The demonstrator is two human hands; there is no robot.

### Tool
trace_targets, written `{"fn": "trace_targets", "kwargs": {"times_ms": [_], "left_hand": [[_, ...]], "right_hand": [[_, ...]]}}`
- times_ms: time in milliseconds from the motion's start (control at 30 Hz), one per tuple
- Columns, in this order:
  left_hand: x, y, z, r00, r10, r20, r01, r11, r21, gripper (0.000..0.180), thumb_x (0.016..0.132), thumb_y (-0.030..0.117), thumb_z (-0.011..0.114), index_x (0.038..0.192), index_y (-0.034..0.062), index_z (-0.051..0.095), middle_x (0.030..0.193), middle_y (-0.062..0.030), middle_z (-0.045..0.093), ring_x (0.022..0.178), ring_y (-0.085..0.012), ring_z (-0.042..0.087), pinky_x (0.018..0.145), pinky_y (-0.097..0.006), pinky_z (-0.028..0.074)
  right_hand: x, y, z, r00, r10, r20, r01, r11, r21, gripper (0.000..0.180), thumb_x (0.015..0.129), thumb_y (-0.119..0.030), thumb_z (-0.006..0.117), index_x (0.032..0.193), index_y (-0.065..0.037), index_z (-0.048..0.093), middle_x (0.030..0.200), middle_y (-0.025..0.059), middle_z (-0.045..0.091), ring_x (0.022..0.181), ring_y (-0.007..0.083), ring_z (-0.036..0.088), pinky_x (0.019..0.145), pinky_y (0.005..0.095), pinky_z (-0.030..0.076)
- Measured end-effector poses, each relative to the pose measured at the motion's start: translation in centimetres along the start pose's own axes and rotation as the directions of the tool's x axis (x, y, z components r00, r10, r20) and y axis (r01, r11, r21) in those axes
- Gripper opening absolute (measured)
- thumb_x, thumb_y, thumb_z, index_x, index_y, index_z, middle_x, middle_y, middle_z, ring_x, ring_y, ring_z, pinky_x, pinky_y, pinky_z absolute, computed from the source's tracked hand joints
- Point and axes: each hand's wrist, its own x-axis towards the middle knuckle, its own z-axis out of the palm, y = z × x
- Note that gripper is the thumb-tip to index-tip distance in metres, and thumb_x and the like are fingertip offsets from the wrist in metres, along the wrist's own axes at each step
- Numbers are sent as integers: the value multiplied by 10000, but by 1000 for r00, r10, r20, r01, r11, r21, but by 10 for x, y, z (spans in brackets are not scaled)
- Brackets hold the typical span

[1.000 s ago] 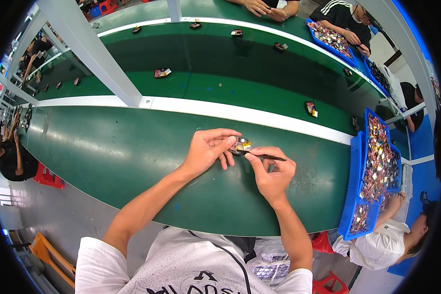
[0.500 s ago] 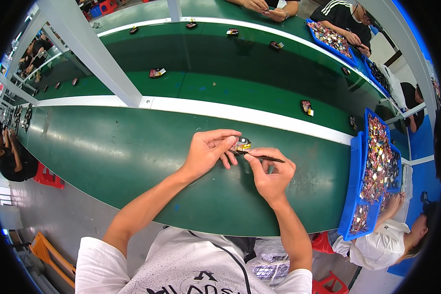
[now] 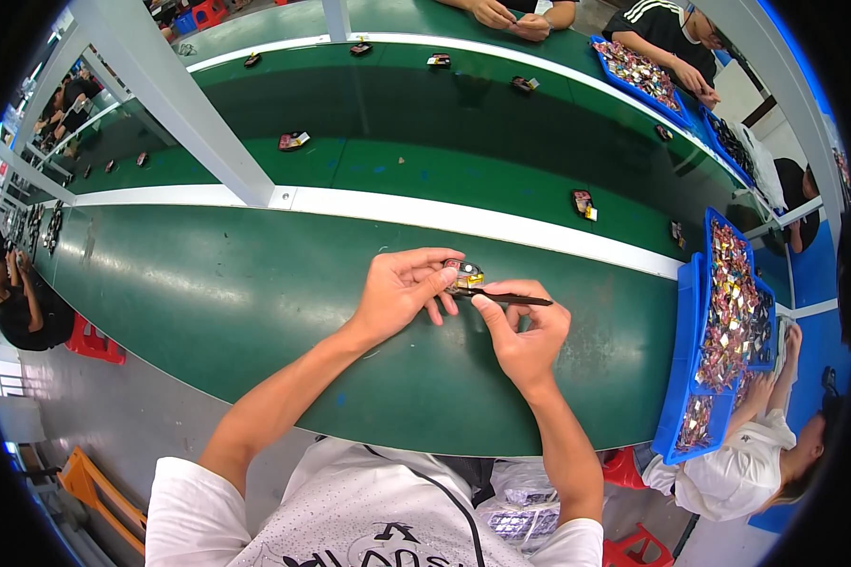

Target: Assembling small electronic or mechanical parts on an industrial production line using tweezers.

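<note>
Between the thumb and fingers of my left hand (image 3: 402, 288) sits a small black plastic housing (image 3: 467, 272), open on top, with red, yellow and metallic parts inside. My right hand (image 3: 528, 331) grips a slim black tool that looks like tweezers (image 3: 520, 299). Its tip reaches the near edge of the housing, with the back end pointing right. Both hands are raised over the green worktable (image 3: 255, 293). Fingers hide part of the housing and the exact tip of the tool.
Beyond a white rail (image 3: 388, 210), a green conveyor belt (image 3: 369, 175) carries similar housings (image 3: 293, 142) spaced apart. At right stand blue bins (image 3: 686, 359) heaped with small wired parts (image 3: 723, 312). A slanting white post (image 3: 184, 104) rises at left. Co-workers sit around the line.
Housings on the belt have shifted left. My hands stay nearly in place, with the tool turned slightly. The co-worker at right has raised an arm beside the bins.
</note>
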Motion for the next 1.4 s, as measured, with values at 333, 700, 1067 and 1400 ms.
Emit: {"fn": "trace_targets", "kwargs": {"times_ms": [333,700,1067,1400], "left_hand": [[-1,-1,2,1000,6,-2,-6,1000,-2,320,1005,84,639,1265,-102,629,966,-144,719,691,-183,708,535,-270,572],[-1,-2,2,999,-37,-8,37,998,41,317,996,72,646,1270,-88,639,966,-126,725,718,-148,699,544,-258,570],[0,-3,13,992,-60,-112,69,994,84,259,932,11,696,1170,-90,681,853,-110,739,661,-119,685,522,-251,557],[12,6,12,981,-145,-132,160,981,110,160,901,-24,690,1047,-89,692,775,-124,718,579,-152,690,532,-268,571]], "right_hand": [[0,0,-1,992,-122,43,124,990,-65,124,793,10,823,890,-37,760,771,40,740,418,34,380,420,225,290],[1,1,3,896,-417,154,440,879,-182,195,716,77,781,847,-58,732,826,72,763,653,218,724,526,274,494],[-3,6,2,887,-432,164,459,867,-194,209,719,111,761,852,-46,724,810,81,762,665,219,736,571,282,543],[4,-1,1,927,-340,160,365,915,-173,185,725,103,762,842,-33,717,825,87,758,666,221,734,566,286,542]]}}
